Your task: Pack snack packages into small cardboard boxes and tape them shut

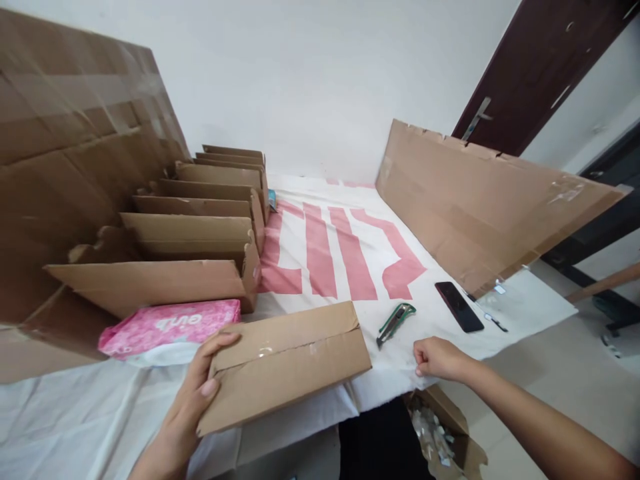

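Observation:
My left hand (193, 393) grips the near left end of a closed brown cardboard box (285, 363), thumb on top. The box lies on the white cloth at the table's front edge. My right hand (440, 360) rests at the table edge to the right of the box, fingers curled, pinching the edge of the cloth. A green utility knife (395, 322) lies just above that hand. A pink packet (170, 327) lies to the left of the box.
A row of open cardboard boxes (200, 230) stands at the left against a big cardboard sheet (65, 153). Another cardboard sheet (480, 207) stands at the right. A black phone (459, 306) lies on the red-and-white cloth (345, 253). A box of scraps (440, 427) sits below the table.

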Available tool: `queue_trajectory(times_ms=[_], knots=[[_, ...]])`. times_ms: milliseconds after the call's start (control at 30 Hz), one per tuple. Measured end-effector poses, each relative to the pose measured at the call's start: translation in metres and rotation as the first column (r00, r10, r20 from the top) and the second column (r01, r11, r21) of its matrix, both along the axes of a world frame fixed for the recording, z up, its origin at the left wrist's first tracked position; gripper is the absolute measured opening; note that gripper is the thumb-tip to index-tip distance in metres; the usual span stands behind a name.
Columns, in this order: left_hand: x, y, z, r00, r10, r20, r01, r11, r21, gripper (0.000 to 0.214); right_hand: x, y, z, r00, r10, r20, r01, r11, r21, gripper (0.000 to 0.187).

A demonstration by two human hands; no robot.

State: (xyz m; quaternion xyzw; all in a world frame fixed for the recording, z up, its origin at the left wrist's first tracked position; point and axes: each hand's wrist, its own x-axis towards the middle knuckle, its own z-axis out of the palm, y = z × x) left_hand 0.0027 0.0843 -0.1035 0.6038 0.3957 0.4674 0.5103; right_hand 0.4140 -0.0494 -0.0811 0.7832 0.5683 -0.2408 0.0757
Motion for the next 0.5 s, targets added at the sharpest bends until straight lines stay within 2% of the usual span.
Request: queue_trajectory(times_ms=[167, 300, 367, 433, 500], knots=[[0.000, -0.003, 0.004, 0.998, -0.046, 0.033, 0.045, 0.998, 0.032, 0.047, -0.002, 0.002, 0.004, 0.985, 0.109, 0.135, -0.113, 0.993, 0.022, 0.018], [0.001, -0.004, 0.005, 0.997, -0.046, 0.054, 0.041, 0.995, 0.091, 0.049, -0.007, 0.012, 0.019, 0.968, 0.203, 0.150, -0.209, 0.977, 0.026, 0.014], [0.000, -0.004, 0.003, 0.996, -0.041, 0.077, 0.032, 0.993, 0.112, 0.054, -0.014, 0.022, 0.035, 0.967, 0.218, 0.129, -0.234, 0.965, 0.121, 0.008], [-0.003, -0.003, 0.000, 0.996, -0.029, 0.086, 0.014, 0.986, 0.168, 0.058, -0.023, 0.032, 0.053, 0.968, 0.244, 0.066, -0.253, 0.931, 0.262, 0.015], [-0.009, -0.003, -0.002, 0.997, 0.036, 0.067, -0.053, 0.961, 0.270, 0.061, -0.036, 0.040, 0.069, 0.951, 0.308, -0.014, -0.280, 0.882, 0.380, 0.022]])
